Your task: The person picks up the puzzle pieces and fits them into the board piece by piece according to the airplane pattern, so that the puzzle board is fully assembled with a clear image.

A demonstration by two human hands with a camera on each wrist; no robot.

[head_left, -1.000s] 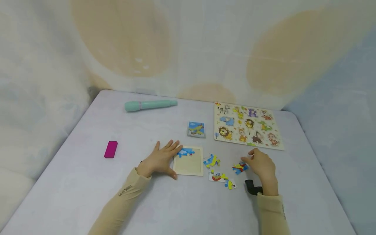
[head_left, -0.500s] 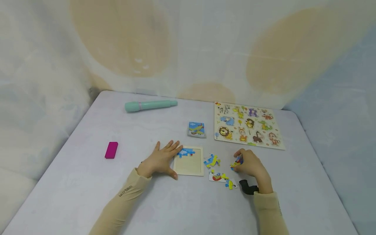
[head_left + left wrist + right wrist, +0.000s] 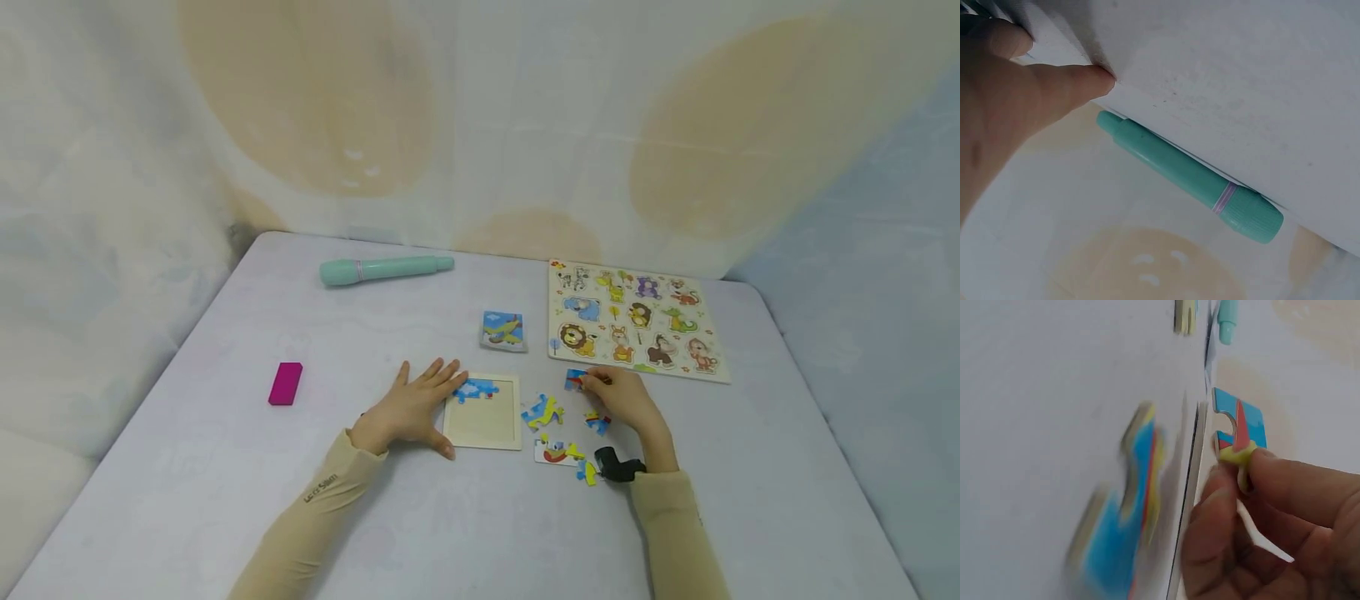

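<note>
My right hand pinches a blue, red and yellow jigsaw piece between thumb and fingers, right of the wooden puzzle frame. With fingers spread, my left hand rests on the frame's left edge. Blue joined pieces lie in the frame's top left part; fingertips cover some of them. Below the right hand is another jigsaw piece, blurred in the right wrist view. Between the frame and that hand lie a blue and yellow piece, a white, red and yellow piece and a smaller piece.
A small picture tile with an airplane lies behind the frame. An animal puzzle board is at the back right. A teal microphone-shaped tube lies at the back left, a magenta block farther left.
My right hand has moved left and away from the body, taking up a piece. The other piece that lay with it is now apart, below the hand. The left hand stays put.
</note>
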